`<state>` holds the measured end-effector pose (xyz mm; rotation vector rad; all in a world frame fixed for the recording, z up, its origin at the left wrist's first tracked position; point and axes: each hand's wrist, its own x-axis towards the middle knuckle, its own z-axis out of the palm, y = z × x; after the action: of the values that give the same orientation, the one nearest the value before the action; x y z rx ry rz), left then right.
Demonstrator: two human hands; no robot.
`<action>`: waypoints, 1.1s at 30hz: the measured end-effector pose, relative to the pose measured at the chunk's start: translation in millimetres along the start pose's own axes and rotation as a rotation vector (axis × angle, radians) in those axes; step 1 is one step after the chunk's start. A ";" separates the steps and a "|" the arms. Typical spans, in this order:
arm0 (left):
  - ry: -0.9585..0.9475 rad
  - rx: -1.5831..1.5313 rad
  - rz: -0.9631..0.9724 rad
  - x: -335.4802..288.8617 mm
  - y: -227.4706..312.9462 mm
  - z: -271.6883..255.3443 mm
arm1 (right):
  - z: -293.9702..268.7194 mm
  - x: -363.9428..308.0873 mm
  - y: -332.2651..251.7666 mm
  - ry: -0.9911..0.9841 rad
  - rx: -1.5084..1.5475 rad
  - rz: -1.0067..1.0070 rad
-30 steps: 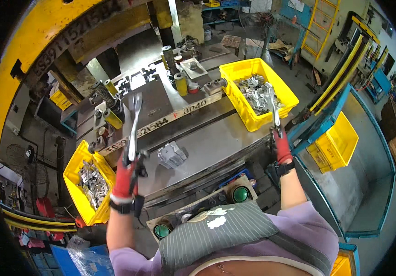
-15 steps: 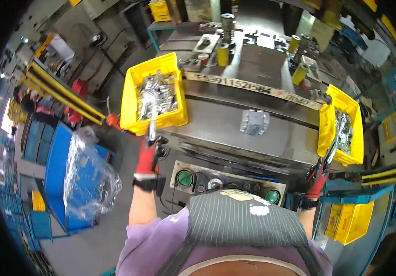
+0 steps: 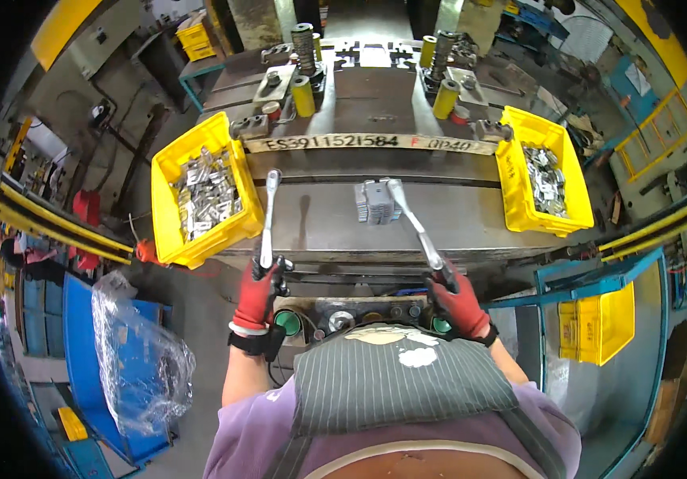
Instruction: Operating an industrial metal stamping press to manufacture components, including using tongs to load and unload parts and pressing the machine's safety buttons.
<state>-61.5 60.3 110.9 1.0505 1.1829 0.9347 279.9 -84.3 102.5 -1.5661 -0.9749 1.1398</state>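
My left hand [image 3: 256,298], in a red and black glove, is closed round a long silver hand tool with a rounded head [image 3: 269,215]. That tool points away from me beside the left yellow bin [image 3: 169,233], over the front of the metal press bed [image 3: 319,219]. My right hand [image 3: 458,302], gloved the same way, grips a similar silver hand tool [image 3: 415,221]. Its head reaches the right side of a small stack of grey metal parts [image 3: 373,205]; whether it touches them I cannot tell.
Small metal parts fill the left bin and lie in the right yellow bin [image 3: 518,191]. Behind a lettered bar [image 3: 375,144] stand yellow posts [image 3: 303,96] and springs. A control panel [image 3: 319,307] with green buttons sits close before me. Blue racks flank me.
My view has turned to the right. The right tool has moved from the right bin to the stack, and the left tool from over the left bin to its right side.
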 end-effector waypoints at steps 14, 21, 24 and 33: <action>-0.066 -0.122 0.016 -7.4 -15.5 -9.1 | 10.3 133.6 -138.4 0.101 -0.073 -0.508; 0.008 0.055 0.200 6.0 -52.2 -25.3 | -6.2 307.6 -171.4 0.153 -0.445 -0.515; 0.021 -0.065 0.103 -11.0 -25.4 -5.7 | -28.5 336.1 -170.0 0.071 -0.526 -0.366; 0.045 -0.027 0.031 -13.6 -50.3 -23.9 | -34.3 302.5 -174.5 -0.527 0.534 0.127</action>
<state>-85.8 37.5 64.3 1.0341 1.1908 1.0005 376.7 235.9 208.6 -0.9219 -0.8058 1.7848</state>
